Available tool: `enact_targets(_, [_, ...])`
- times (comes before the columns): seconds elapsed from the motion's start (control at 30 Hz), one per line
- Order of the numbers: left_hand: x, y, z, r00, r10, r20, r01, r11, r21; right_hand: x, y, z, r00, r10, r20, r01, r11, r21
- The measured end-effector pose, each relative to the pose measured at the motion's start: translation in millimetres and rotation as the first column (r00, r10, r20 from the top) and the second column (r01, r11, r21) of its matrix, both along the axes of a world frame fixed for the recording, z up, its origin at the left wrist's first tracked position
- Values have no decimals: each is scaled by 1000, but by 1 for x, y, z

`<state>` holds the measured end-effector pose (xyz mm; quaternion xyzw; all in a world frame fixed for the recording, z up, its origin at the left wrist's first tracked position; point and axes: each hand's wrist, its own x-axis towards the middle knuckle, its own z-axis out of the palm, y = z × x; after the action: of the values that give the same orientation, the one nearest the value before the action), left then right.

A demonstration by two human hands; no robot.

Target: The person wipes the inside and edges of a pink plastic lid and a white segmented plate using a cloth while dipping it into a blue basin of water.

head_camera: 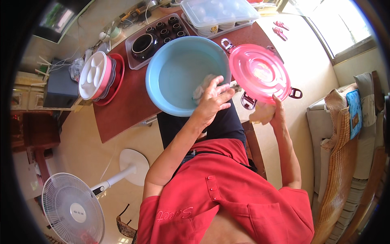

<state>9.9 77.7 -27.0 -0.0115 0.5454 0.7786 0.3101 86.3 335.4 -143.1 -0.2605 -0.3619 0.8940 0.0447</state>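
A round pink plastic lid point(259, 71) with dark clip latches is held up, tilted, to the right of a blue plastic basin point(158, 91). My right hand point(278, 114) grips its lower rim, thumb on the edge. A yellowish cloth point(262, 113) hangs at the same hand, just under the lid. My left hand point(213, 102) is over the basin's near rim with its fingers spread. Behind those fingers, a pale crumpled cloth point(202, 88) lies partly in the basin's water; whether any finger touches it cannot be made out.
A reddish-brown table point(122, 122) carries the basin. Beyond it stand a tray of dark ceramic cups point(164, 33) and a lidded clear box point(219, 13). At left are a pink divided tray point(95, 76) and a standing fan point(73, 210). A sofa point(323, 122) is at right.
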Motion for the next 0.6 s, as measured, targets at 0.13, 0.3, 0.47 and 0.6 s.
enact_targets(0.13, [-1,-26,-7,988,-147,44,147,989,-1,-33,34,-19,999,33,3,-33,984,175])
enact_targets(0.3, [2,-78,-16,998,-17,63,21,998,-67,-86,34,-45,997,43,57,-50,991,122])
enact_targets(0.47, [-14,-117,-6,992,125,27,-119,978,-169,-99,63,-95,976,217,18,-217,975,38])
enact_targets(0.6, [-28,-172,-7,935,350,-47,-352,913,-206,-109,50,-113,991,131,35,-133,987,84])
